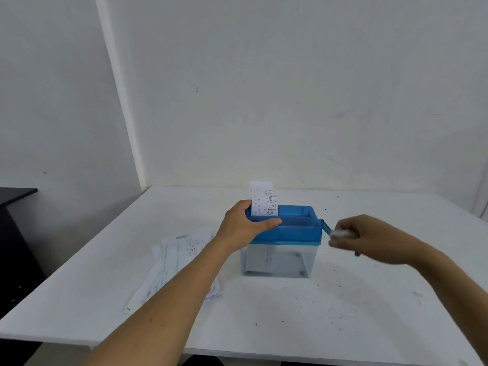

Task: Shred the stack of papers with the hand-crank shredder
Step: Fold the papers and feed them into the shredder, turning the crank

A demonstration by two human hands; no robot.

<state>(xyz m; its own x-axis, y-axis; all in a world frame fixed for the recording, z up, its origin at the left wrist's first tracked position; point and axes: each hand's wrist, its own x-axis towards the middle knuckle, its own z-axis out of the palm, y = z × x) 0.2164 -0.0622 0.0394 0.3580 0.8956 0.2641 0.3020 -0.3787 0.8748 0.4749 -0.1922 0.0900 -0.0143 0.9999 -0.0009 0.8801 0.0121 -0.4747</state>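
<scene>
Over on the far left a dark cabinet [15, 233] is standing just beside the white table [290, 326]. Moving in, the stack of papers [179, 254] is lying loosely fanned on the tabletop, left of the shredder and partly hidden under the left forearm.

Now the left hand [243, 225] is clamping down on the left end of the shredder's blue lid [295, 228]. The thumb [274, 221] is lying stretched along the near edge, and the fingers are curling over the far edge, so the lid is sitting right in the grip. A printed sheet [264, 199] is standing upright in the slot, just beside those curled fingers and behind the thumb, with its upper part poking well above the lid.

Below the lid the clear bin [280, 260] is resting on the table at its middle, with something pale showing faintly through the wall.

On the right end the blue crank arm [326, 227] is angling out and down from the lid. The right hand [375, 239] is wrapping its fingers round the white crank knob [343, 234]. Hand and knob are both blurring, so the exact finger placement is hard to tell. Dark specks [340, 318] are dotting the table in front and to the right.
</scene>
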